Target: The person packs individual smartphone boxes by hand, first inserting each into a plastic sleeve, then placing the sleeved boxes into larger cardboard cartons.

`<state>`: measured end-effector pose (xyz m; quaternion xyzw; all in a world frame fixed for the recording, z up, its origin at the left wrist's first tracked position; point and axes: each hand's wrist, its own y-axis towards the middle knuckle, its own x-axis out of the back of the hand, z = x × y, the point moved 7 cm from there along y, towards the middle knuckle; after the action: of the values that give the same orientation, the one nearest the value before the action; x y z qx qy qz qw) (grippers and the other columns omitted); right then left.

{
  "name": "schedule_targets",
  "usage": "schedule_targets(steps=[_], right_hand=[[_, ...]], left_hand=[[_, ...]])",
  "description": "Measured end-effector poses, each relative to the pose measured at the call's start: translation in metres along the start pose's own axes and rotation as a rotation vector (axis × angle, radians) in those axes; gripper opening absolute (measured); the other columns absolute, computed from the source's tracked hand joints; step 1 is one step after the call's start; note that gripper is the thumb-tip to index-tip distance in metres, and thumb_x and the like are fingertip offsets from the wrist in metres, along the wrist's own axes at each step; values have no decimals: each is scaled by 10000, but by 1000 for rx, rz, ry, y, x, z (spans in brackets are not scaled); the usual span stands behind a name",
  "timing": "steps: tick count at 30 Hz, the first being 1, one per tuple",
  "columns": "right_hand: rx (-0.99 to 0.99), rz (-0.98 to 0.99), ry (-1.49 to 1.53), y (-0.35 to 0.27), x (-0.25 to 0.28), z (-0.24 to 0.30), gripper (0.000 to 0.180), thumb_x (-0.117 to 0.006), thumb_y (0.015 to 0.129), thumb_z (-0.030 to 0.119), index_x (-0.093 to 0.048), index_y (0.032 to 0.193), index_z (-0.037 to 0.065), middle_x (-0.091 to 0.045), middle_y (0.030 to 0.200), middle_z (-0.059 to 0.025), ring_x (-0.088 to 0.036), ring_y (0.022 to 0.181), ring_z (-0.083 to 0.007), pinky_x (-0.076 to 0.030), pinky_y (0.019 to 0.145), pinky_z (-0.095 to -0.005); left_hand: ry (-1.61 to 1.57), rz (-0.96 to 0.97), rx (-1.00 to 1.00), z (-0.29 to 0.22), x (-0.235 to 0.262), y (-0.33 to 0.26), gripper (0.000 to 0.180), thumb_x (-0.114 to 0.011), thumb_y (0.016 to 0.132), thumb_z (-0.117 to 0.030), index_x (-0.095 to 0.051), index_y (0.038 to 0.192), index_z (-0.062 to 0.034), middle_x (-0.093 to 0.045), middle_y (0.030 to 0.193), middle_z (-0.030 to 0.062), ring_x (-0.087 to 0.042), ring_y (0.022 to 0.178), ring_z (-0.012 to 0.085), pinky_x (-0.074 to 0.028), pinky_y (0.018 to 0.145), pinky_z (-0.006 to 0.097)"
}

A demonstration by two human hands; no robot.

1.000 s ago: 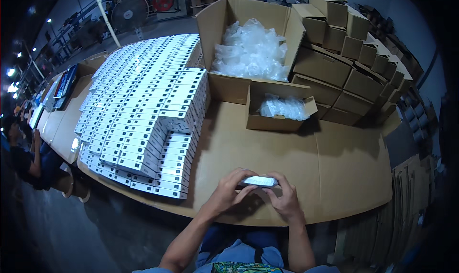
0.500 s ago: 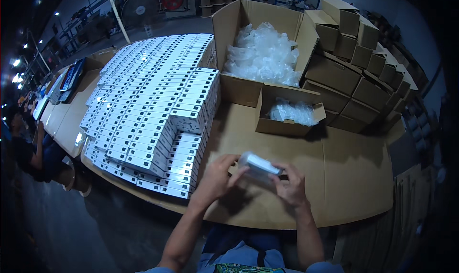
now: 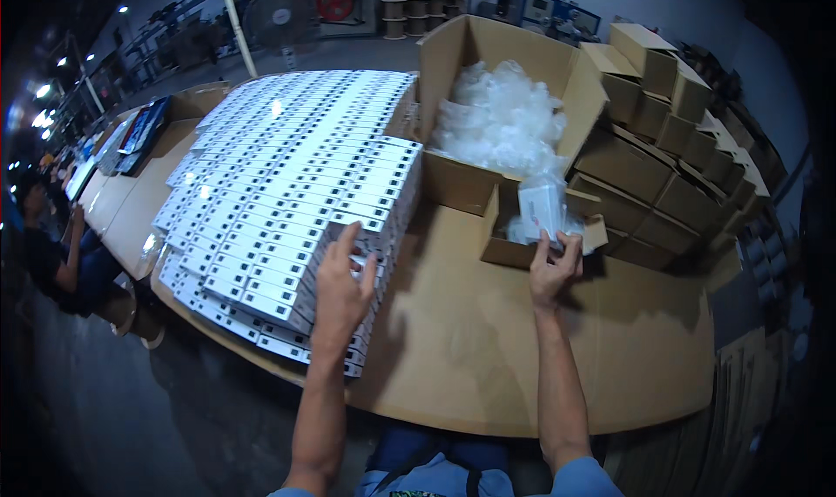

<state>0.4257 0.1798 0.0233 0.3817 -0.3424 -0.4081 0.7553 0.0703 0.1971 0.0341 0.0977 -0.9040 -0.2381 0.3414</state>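
My right hand pinches a small white box in a clear plastic bag, held tilted over the small open cardboard carton. Other clear-bagged items in that carton are partly covered by it. My left hand is open, fingers apart, at the front right side of the big stack of slim white boxes. Its fingertips are close to the stepped edge of the stack; whether they touch a box I cannot tell.
Behind the small carton stands a large open cardboard box heaped with clear plastic bags. Closed brown cartons are piled at the right. Cardboard covers the table. A person sits at the far left.
The bagged white box went from between both hands, above the near table, to over the small carton in my right hand. My left hand let go and moved left to the white stack.
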Motion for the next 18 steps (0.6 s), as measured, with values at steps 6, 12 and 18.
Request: schedule_targets(steps=[6,12,18], right_hand=[[42,100,-96,-11,-20,-6,239,-749,821,-35,-521,892,-46,-560,858,-191,-588,771,-408,-497,688,-454],[51,289,-382,-11,-48,-18,185,-742,842,127,-602,938,52,-630,948,-121,-620,993,-332,-402,1003,-566],[-72,415,-527,-14,-65,-26,195,-742,826,118,-645,990,78,-626,989,-99,-587,1103,-309,-277,1081,-739]], left_hand=[[-149,13,155,-2,3,-3,524,-671,889,-29,-494,1382,-44,-703,968,199,-718,761,273,-560,668,369],[-111,-30,36,6,1,0,462,-610,888,-12,-498,1336,-41,-720,1010,237,-747,791,297,-583,694,393],[-109,64,210,5,-1,8,461,-588,878,-11,-485,1326,-48,-729,890,228,-738,745,330,-566,678,397]])
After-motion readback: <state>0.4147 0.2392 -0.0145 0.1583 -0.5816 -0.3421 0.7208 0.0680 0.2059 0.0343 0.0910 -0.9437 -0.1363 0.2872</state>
